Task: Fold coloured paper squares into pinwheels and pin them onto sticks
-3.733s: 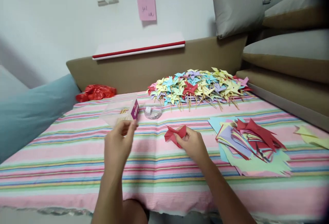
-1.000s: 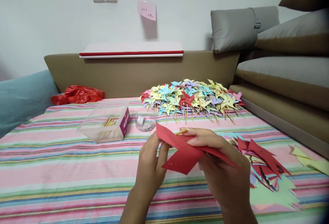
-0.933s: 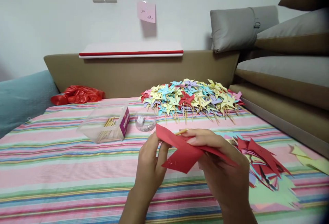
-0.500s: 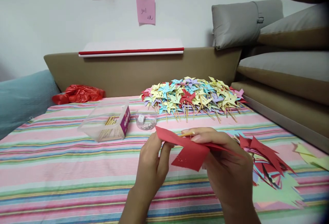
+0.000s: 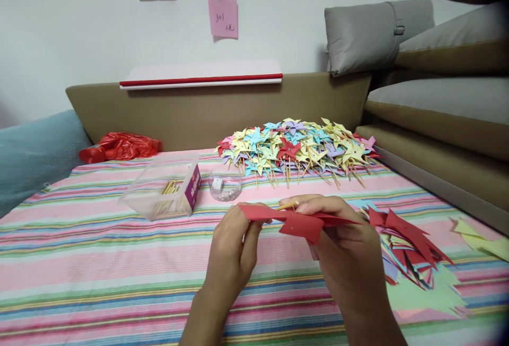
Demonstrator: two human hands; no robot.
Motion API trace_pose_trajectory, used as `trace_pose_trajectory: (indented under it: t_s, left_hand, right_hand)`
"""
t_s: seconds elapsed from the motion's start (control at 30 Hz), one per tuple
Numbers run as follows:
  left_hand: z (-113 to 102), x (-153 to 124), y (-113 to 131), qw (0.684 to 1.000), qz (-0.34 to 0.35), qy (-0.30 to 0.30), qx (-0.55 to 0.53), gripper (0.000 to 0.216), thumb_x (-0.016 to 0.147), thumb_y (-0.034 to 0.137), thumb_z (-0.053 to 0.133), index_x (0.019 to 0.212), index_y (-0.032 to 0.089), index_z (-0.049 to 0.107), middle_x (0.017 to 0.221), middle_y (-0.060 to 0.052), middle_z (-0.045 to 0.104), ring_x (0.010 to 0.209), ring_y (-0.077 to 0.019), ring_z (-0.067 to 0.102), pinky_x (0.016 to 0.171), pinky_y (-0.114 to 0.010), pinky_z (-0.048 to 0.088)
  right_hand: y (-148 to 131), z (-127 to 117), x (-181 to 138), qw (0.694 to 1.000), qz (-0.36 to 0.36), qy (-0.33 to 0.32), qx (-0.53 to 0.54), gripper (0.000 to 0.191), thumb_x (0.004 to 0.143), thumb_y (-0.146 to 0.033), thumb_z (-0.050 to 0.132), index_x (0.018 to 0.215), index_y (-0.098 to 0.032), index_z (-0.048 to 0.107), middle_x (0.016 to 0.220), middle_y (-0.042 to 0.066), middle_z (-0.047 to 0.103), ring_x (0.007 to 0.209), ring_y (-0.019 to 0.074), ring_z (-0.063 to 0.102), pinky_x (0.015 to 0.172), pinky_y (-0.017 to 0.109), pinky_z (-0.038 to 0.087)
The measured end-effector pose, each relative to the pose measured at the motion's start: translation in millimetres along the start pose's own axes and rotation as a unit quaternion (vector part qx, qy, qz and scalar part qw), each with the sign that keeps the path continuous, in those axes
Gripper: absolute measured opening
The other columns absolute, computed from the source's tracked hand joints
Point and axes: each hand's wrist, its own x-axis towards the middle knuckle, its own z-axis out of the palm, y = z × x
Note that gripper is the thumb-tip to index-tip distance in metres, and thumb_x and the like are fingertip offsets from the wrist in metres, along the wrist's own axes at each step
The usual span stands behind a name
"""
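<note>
Head view. The left hand (image 5: 233, 245) grasps the left end of the red paper (image 5: 303, 224) between thumb and fingers. The right hand (image 5: 352, 250) grips the same paper from the right, its fingers over the top. The paper is held up above the striped cloth (image 5: 119, 266), seen nearly edge-on. A wooden stick (image 5: 288, 206) shows just above the paper, its pale tip beside a right fingertip; whether the stick is fixed to the paper cannot be told.

Beyond the left hand stands a clear plastic box (image 5: 134, 196) containing sticks (image 5: 172, 188), a purple label (image 5: 193, 186) on its right end. Just beside it sits a round clear dish (image 5: 235, 183) holding small shiny pieces (image 5: 229, 195). A heap of pinwheels (image 5: 294, 147) lies behind the hands. Right of the right hand is a stack of cut paper (image 5: 413, 245), with yellow paper (image 5: 477, 241) further right.
</note>
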Motion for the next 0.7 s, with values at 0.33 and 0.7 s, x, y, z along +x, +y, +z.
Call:
trace_pose_trajectory:
  t_s: [0.33,0.7]
  left_hand:
    - [2.9,-2.1,-6.3,0.999,0.026,-0.017,0.035,0.024,0.097,0.005,0.051,0.111,0.023,0.061,0.102,-0.002,0.072,0.092,-0.0151,0.066,0.081,-0.025,0.048]
    - [14.2,-2.7,-8.5,0.996,-0.072,-0.056,-0.021,0.013,0.101,0.017,0.050,0.101,0.020,0.063,0.092,-0.002,0.072,0.085,-0.0155,0.066,0.077,-0.026,0.048]
  right_hand:
    - [12.4,-2.3,2.4,0.994,0.082,0.032,0.068,0.006,0.089,-0.026,0.076,0.090,-0.025,0.070,0.081,-0.001,0.072,0.045,0.0033,0.042,0.038,0.014,0.030]
    - [26.6,-1.6,6.7,0.982,0.158,0.078,0.074,0.034,0.082,-0.037,0.081,0.102,-0.022,0.057,0.066,-0.007,0.056,0.045,0.0046,0.033,0.039,0.017,0.027]
